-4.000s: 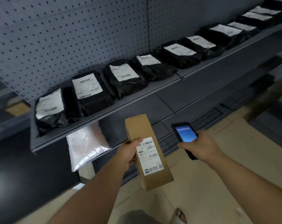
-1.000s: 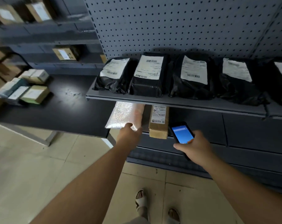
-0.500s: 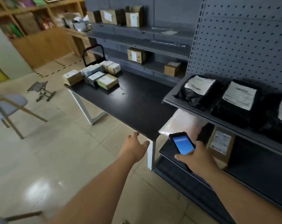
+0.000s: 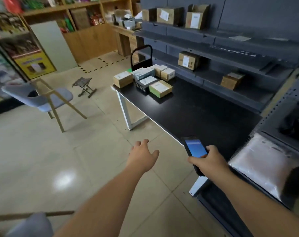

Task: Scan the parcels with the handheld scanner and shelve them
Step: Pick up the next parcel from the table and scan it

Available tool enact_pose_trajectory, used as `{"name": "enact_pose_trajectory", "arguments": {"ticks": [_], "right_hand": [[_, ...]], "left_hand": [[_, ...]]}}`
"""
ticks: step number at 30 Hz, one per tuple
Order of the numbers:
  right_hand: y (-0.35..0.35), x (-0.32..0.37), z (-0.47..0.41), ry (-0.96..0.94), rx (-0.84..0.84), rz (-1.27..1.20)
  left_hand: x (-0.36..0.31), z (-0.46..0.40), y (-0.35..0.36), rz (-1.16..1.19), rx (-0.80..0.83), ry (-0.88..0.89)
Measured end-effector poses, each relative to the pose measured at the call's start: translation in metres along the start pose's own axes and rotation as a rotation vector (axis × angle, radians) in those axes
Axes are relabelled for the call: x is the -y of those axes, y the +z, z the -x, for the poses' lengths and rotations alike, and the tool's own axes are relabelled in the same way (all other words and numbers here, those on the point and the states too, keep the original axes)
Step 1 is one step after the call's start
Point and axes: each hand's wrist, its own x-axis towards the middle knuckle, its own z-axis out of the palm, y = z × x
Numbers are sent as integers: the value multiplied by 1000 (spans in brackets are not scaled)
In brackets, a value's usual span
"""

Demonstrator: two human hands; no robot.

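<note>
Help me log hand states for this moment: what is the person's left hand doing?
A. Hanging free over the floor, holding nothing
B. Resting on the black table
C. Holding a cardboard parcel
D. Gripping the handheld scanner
A. The left hand is in the air above the tiled floor, fingers spread and nothing in its grip, while the right hand holds the handheld scanner and the parcels sit far off on the black table.

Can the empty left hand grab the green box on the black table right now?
Probably not yet. The left hand hangs open over the floor, and the green box sits at the far end of the black table. Nothing blocks the way, so walking closer should be enough.
</note>
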Motion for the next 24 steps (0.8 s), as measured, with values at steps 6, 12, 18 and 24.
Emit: {"name": "enact_pose_trajectory", "arguments": {"ticks": [6, 12, 18, 24], "right_hand": [[29, 57, -61, -14, 53, 42], [47, 108, -155, -47, 103, 89], [58, 181, -250, -111, 214, 124], [89, 243, -318, -183, 272, 160]], "left_hand": [[20, -64, -20, -11, 5, -35], [24, -149, -44, 19, -22, -136], [20, -217, -80, 96, -75, -266], [31, -278, -108, 133, -107, -328]]}}
